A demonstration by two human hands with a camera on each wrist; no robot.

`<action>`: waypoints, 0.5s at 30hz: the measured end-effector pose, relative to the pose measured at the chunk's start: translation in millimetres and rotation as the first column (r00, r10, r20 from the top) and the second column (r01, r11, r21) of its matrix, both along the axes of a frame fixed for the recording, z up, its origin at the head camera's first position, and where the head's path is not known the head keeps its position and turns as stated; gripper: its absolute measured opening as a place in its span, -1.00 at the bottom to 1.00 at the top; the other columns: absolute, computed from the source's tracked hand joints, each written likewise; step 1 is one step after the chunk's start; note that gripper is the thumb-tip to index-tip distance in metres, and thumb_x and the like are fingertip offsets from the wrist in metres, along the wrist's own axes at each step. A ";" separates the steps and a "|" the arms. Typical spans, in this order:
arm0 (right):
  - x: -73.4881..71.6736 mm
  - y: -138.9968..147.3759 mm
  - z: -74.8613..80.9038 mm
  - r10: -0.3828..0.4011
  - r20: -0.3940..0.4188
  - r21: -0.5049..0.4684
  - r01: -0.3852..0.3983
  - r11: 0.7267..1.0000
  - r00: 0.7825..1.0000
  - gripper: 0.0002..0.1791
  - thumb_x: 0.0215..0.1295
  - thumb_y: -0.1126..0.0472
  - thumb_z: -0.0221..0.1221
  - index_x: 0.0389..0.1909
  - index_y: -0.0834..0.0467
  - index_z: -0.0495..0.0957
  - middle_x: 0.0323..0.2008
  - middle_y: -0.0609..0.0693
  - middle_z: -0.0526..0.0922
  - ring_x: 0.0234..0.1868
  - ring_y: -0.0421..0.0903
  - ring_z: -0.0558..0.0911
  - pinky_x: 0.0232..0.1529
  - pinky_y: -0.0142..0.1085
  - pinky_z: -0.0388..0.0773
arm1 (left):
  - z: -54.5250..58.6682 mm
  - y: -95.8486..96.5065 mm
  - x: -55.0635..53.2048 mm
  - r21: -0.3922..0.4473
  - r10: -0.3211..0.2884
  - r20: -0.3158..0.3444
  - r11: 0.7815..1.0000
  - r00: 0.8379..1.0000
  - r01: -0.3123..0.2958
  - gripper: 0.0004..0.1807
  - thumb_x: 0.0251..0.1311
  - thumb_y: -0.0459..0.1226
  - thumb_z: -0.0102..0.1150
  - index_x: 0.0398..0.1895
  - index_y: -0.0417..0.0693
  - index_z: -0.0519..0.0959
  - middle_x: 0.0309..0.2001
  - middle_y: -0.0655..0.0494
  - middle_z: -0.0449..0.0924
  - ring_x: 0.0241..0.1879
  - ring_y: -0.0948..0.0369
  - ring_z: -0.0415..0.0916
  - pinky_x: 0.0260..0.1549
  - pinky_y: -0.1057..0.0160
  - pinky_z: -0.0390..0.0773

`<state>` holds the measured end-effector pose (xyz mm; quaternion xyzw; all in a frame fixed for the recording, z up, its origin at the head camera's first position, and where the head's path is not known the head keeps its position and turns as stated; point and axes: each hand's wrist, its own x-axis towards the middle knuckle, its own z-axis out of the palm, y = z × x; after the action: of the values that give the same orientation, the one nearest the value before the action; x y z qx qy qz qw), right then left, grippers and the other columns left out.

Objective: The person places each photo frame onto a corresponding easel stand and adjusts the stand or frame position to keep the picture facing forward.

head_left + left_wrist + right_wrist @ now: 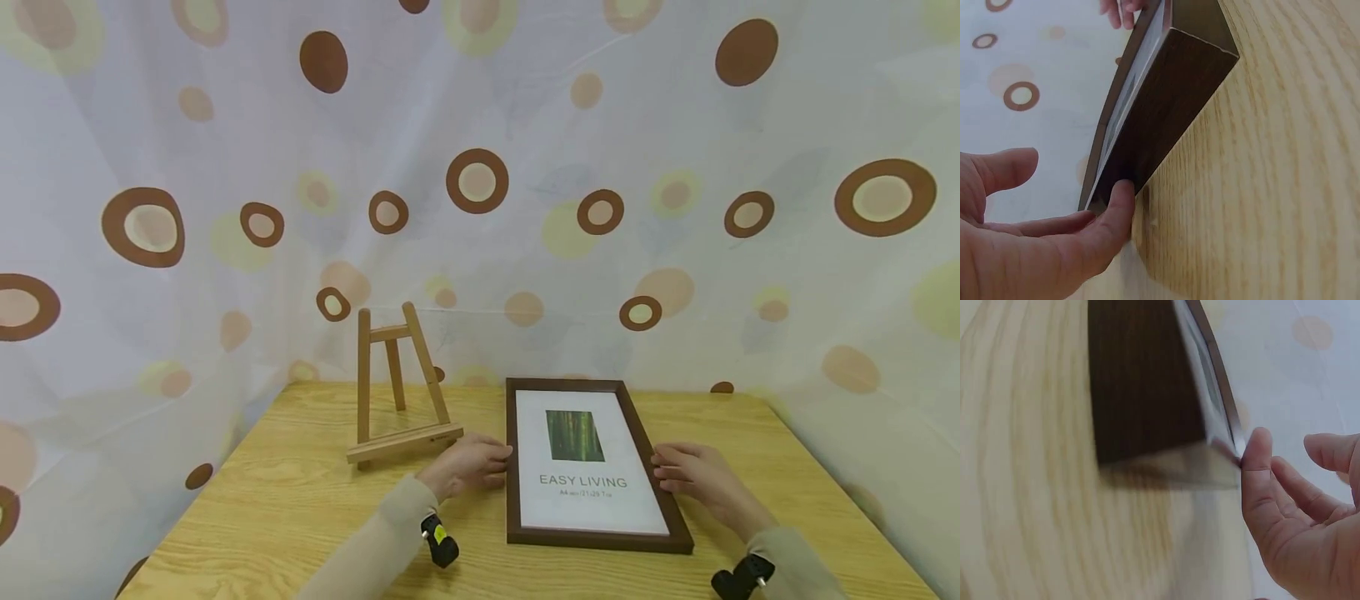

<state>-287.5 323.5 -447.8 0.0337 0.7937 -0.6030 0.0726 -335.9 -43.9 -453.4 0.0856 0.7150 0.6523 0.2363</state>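
A dark brown picture frame lies face up on the table, right of the middle in the head view. Its white insert carries a green forest picture and the words "EASY LIVING". At the frame's left edge is my left hand; in the left wrist view, a fingertip touches the dark side of the frame. My right hand is at the opposite edge, fingers loosely bent. The right wrist view shows a fingertip close against the frame's edge; contact is hard to tell there.
A small wooden easel stands on the table, left of the frame and just beyond my left hand. The light wood table ends at a white curtain with brown and yellow circles, which surrounds its back and sides.
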 end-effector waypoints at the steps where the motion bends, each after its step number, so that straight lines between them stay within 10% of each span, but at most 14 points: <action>1: -0.3 2.9 -0.9 -0.004 0.004 -0.007 0.004 1.000 1.000 -0.33 0.55 0.08 -0.05 0.33 0.59 0.14 -0.04 0.15 0.65 -0.15 -0.21 0.64 -0.12 -0.33 0.67 | -0.1 -0.5 -0.2 0.019 -0.002 0.016 1.000 1.000 0.001 -0.49 0.38 -0.29 0.10 0.25 -0.51 0.34 0.26 -0.32 0.43 0.30 -0.17 0.37 0.23 -0.09 0.45; 15: 0.0 11.2 -8.4 0.030 0.057 0.091 -0.035 0.995 0.998 -0.35 0.51 0.13 -0.01 0.30 0.63 0.17 0.17 0.45 0.50 0.00 -0.01 0.67 -0.06 -0.21 0.67 | -6.8 -5.9 -0.7 0.094 -0.002 0.054 0.996 0.999 -0.003 -0.60 0.38 -0.53 -0.12 0.25 -0.53 0.34 0.09 -0.27 0.49 -0.05 0.11 0.50 0.01 0.10 0.62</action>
<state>-287.5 334.7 -456.1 0.0406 0.8188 -0.5634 0.1027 -336.7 -49.8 -460.2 0.0789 0.6769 0.6874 0.2511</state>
